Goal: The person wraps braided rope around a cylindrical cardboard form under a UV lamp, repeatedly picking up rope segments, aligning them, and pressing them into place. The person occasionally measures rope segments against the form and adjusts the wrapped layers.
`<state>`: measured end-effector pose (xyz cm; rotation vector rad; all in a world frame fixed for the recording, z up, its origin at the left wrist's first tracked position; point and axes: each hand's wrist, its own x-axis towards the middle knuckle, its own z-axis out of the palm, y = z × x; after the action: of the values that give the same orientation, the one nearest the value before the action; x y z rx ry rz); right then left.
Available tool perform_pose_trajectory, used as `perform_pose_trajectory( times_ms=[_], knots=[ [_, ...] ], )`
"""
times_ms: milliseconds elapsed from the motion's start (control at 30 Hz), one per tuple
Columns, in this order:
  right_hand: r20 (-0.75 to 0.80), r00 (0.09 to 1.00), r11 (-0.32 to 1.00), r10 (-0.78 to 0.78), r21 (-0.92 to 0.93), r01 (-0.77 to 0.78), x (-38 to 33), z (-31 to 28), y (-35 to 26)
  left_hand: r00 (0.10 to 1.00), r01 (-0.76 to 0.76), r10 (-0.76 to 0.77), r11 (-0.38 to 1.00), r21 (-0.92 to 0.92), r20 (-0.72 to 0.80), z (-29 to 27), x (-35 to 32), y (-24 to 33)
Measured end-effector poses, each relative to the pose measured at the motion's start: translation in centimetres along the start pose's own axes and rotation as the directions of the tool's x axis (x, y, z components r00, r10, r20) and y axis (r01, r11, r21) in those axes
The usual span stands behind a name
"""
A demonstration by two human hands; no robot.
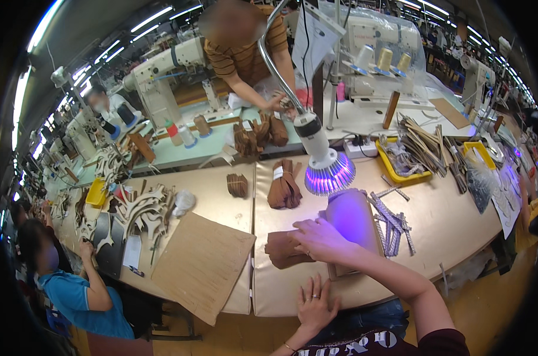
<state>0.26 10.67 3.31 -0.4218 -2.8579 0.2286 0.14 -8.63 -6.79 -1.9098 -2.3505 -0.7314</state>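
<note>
My right hand (pixel 321 239) reaches across the gold-coloured table (pixel 221 202), its fingers bent over the right end of a stack of brown strips (pixel 281 252). The strips look like leather or fabric; I cannot tell which. My left hand (pixel 316 305) rests at the table's near edge with spread fingers and holds nothing. Under my right wrist lies a brown board or block (pixel 358 222), lit violet by a lamp (pixel 330 169) just above it. Beyond the stack lie a larger tied bundle of brown strips (pixel 285 187) and a small brown bundle (pixel 237 185).
Patterned strips (pixel 393 225) and a yellow tray (pixel 402 163) lie to the right. A brown board (pixel 203 264) overhangs the near edge at left, beside pale curved pieces (pixel 147 207). One person (pixel 248 59) works across the table, another (pixel 82 296) at far left.
</note>
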Motion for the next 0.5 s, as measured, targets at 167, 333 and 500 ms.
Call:
perform_pose_trajectory(
  times_ms=[167,333,500],
  knots=[
    [0.212,0.975,0.985,-0.07,-0.137,0.101,1.5,2.0,1.9,1.0,0.007,-0.007,1.0,0.026,-0.024,0.1,0.1,0.2],
    [0.29,0.957,0.995,0.027,-0.102,0.002,1.4,2.6,2.6,0.992,0.042,-0.071,0.964,-0.264,-0.101,-0.7,0.0,-0.3],
    [0.227,0.972,0.998,0.054,-0.029,-0.049,1.2,3.3,2.8,0.915,0.063,-0.202,0.927,-0.371,-0.35,-2.5,2.8,-3.4]
  ],
)
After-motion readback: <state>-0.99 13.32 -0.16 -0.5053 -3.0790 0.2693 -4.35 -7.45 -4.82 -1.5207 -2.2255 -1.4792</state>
